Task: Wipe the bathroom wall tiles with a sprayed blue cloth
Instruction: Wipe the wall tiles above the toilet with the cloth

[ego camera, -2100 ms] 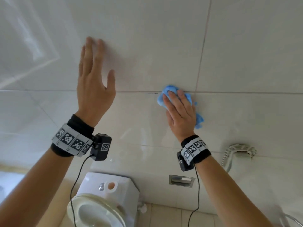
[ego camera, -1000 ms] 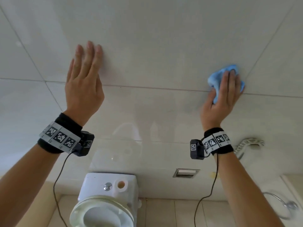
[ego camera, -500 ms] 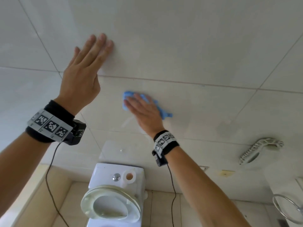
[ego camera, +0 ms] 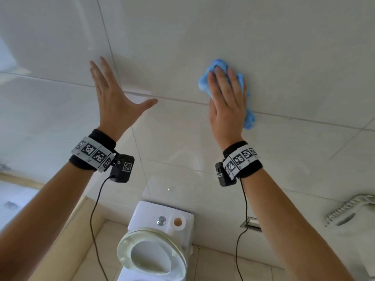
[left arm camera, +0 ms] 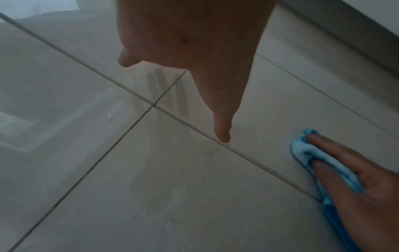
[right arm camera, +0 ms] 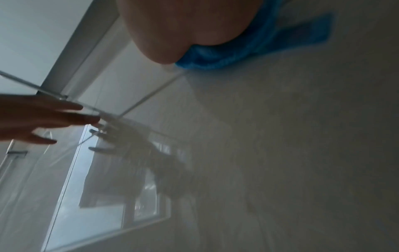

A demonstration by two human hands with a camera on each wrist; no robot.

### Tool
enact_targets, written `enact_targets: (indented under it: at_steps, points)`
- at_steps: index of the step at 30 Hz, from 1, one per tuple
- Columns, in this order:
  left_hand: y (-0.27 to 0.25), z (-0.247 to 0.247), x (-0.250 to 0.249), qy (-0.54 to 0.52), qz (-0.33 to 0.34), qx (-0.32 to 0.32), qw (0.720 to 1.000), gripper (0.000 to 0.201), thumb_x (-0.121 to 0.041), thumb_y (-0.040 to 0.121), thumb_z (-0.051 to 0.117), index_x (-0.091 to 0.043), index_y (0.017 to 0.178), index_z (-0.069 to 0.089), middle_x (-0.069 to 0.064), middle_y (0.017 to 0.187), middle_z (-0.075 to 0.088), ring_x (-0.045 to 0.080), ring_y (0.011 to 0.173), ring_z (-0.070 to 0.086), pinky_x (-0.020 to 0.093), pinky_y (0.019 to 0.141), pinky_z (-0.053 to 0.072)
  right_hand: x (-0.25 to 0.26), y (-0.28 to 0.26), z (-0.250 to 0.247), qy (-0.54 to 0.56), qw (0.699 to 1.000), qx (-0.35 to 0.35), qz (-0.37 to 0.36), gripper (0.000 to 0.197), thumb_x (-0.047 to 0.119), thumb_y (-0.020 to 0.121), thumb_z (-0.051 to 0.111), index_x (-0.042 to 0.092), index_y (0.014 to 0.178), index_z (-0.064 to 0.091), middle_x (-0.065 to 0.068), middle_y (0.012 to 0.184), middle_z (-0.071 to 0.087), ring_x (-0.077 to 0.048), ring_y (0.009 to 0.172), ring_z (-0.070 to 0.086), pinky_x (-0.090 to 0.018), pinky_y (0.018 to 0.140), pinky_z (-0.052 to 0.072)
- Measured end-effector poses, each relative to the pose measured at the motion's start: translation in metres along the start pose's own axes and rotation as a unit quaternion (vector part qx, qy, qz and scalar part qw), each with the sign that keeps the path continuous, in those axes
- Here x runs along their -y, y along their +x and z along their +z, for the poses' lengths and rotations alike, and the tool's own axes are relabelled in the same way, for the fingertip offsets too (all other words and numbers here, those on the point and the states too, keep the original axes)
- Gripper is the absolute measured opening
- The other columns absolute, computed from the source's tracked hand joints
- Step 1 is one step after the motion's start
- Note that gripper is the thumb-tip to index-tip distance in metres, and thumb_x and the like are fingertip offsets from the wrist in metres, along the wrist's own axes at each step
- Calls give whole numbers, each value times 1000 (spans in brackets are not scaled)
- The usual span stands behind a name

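The wall tiles (ego camera: 182, 31) are glossy off-white with thin grout lines. A crumpled blue cloth (ego camera: 203, 84) lies against the wall at the upper right, over a horizontal grout line. My right hand (ego camera: 225, 92) presses it flat with straight fingers, and the cloth sticks out above and to the right of the hand. My left hand (ego camera: 113, 98) rests open on the wall to the left, thumb spread wide, holding nothing. The left wrist view shows the cloth (left arm camera: 302, 150) under the right hand's fingers (left arm camera: 330, 146). In the right wrist view the cloth (right arm camera: 226, 54) bunches under the palm.
A white toilet cistern (ego camera: 162, 218) and open toilet bowl (ego camera: 152, 252) stand below between my arms. A metal plate (ego camera: 251, 224) is set low in the wall. A coiled cord with a wall fitting (ego camera: 349, 209) hangs at the lower right.
My right hand has swept the cloth from beside my left hand up and to the right, across the grout line. The left hand stays on the wall, its thumb now spread.
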State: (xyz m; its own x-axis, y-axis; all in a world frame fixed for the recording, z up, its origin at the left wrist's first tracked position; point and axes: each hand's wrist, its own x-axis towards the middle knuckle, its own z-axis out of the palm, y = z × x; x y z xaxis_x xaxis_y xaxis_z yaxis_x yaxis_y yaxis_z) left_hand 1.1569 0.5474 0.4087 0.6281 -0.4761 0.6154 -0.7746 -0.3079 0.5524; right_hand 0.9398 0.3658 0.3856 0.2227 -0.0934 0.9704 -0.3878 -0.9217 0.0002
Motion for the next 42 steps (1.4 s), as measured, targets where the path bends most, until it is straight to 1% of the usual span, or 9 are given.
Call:
enact_targets:
  at_steps: [2, 6, 9, 15, 21, 25, 28, 37, 42]
  points:
    - [3, -1, 14, -15, -28, 12, 999, 149, -69, 69, 85, -4, 163, -11, 25, 170, -14, 38, 159, -11, 52, 131, 7, 17, -22, 23, 2, 998, 41, -49, 48, -5, 101, 56, 8, 147, 57, -7, 153, 55, -29, 146, 40, -44, 129, 17]
    - [7, -6, 34, -23, -29, 35, 999, 144, -51, 71, 91, -3, 164, -8, 24, 171, -15, 33, 161, -8, 41, 131, 8, 43, -69, 59, 6, 982, 115, -148, 47, -3, 108, 36, 12, 146, 59, -2, 152, 57, -23, 145, 42, -45, 126, 29]
    - [6, -11, 46, 1, -15, 44, 999, 146, -42, 68, 96, -7, 165, -8, 20, 172, -15, 31, 161, -6, 40, 129, 14, 53, -89, 73, 7, 965, 160, -206, 46, -4, 106, 39, 11, 143, 63, -1, 148, 61, -23, 143, 43, -44, 123, 34]
    - [8, -31, 64, 70, 18, 77, 994, 144, -35, 67, 96, -27, 166, -8, -1, 175, -6, 21, 158, 23, 43, 112, 42, 71, -49, 61, 91, 971, 134, -176, 42, -5, 102, 52, 9, 139, 65, -4, 148, 60, -29, 140, 52, -48, 123, 34]
    - [9, -50, 80, 54, 50, 60, 995, 114, -9, 83, 81, -31, 167, 7, -10, 174, 12, 12, 155, 30, 29, 114, 37, 118, 41, 91, 50, 976, 119, -173, 52, -6, 94, 56, 8, 145, 58, -6, 152, 56, -30, 144, 47, -51, 122, 34]
    - [0, -49, 85, 60, 43, 32, 997, 105, -2, 87, 73, -23, 168, 10, -5, 174, 16, 13, 154, 31, 18, 105, 34, 131, 8, 121, -44, 952, 202, -228, 58, 4, 91, 56, 10, 149, 51, -5, 153, 52, -31, 146, 43, -50, 126, 26]
    - [-11, -49, 89, 61, 38, 32, 997, 104, -3, 87, 72, -24, 168, 9, -3, 174, 17, 16, 152, 35, 20, 103, 38, 131, -37, 123, -27, 937, 246, -247, 56, 2, 89, 66, 8, 144, 56, -6, 148, 56, -33, 142, 48, -51, 122, 35]
    - [-25, -41, 75, 59, 23, 65, 996, 106, -7, 88, 71, -29, 167, 4, -6, 173, 18, 21, 151, 40, 25, 93, 47, 95, -23, 72, -27, 968, 194, -156, 51, 0, 96, 39, 5, 144, 54, -7, 150, 55, -31, 142, 43, -53, 123, 33]
    - [-29, -37, 71, 65, 22, 73, 995, 105, -6, 88, 68, -31, 167, 3, -7, 174, 14, 20, 151, 39, 29, 95, 51, 125, -17, 92, -33, 965, 222, -133, 50, 4, 94, 54, 3, 144, 54, -10, 149, 56, -36, 140, 48, -54, 122, 34]
